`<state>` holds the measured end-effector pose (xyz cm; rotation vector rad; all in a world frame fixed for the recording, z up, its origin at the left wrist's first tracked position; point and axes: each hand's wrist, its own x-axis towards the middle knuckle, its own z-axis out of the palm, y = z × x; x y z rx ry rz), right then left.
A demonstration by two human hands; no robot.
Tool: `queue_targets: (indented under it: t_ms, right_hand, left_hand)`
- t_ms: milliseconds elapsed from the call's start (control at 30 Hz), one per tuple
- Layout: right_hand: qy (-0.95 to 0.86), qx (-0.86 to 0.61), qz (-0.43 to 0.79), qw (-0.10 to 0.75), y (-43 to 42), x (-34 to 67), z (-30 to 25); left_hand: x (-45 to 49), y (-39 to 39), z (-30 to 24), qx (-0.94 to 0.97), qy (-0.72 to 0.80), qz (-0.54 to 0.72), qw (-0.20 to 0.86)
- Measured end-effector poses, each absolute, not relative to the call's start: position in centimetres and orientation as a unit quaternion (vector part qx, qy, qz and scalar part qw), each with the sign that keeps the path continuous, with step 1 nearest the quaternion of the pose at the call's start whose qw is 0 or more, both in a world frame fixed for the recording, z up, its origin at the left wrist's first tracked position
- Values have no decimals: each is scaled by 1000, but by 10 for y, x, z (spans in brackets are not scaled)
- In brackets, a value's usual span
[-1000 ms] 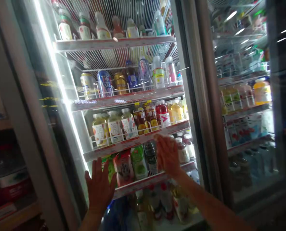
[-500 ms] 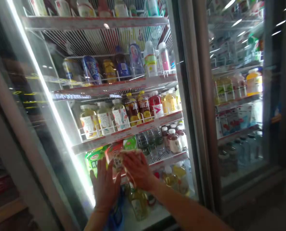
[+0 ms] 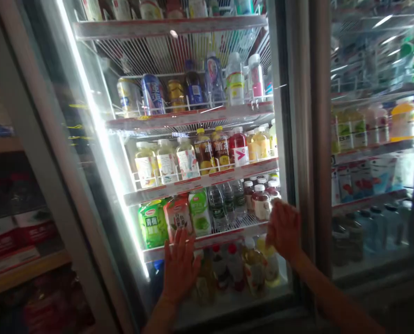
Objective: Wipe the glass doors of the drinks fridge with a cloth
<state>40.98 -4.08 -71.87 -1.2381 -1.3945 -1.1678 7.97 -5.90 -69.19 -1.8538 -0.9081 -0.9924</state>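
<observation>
Both hands are raised in front of the glass door [image 3: 228, 260] of a lit drinks fridge. My left hand [image 3: 179, 269] lies flat with its fingers spread, in front of the red pouch [image 3: 179, 211]; it appears to rest on the glass. Farther right, my right hand [image 3: 286, 232] is pressed near the door's right frame, beside small dark-red bottles [image 3: 261, 204]. Under its fingers is a pale cloth [image 3: 276, 204], mostly hidden by the hand and blurred.
Wire shelves hold bottles, cans and pouches, among them a green pouch [image 3: 153, 227] and clear bottles [image 3: 217, 208]. A metal door frame [image 3: 320, 139] separates a second fridge section on the right. Shelves with packaged goods [image 3: 22, 232] stand at left.
My right hand has moved right with the cloth, from beside my left hand to near the door frame. The view has shifted left, and my left hand stays spread.
</observation>
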Motion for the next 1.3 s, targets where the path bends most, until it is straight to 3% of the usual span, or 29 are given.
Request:
queue_targets:
  t_ms: [233,400,500,667,800,933,1167,1300]
  right_hand:
    - [-486,-521,-435,551,-28,361,-709]
    - [-592,-432,-425,531,-26,262,-689]
    - [-683,-357,-418,481,-30,212,-686]
    - [-819,-135,-465,309,-30,135,-714]
    - [-835,-106,-476,253,-27,87,-732]
    - [-841,-72,-489,219,-21,67,-707]
    - [-816,-164,-429,352,-6,97,-571]
    - [-738,-276,-442,429,-10,173,-534]
  left_hand:
    - [49,-56,-695,-719,-378,-403,421]
    - [-7,-52,-698,-652,-508,-412,384]
    - [-34,-54,-706,-637,-563,-399,344]
    - [-58,-67,-711,-611,-586,-402,348]
    - [-76,-79,-705,-609,-591,-395,352]
    - [-86,-80,-696,-594,-584,-410,370]
    - [-80,-67,-670,-574,-574,-460,360]
    - [-69,-60,-651,-581,-544,-486,361]
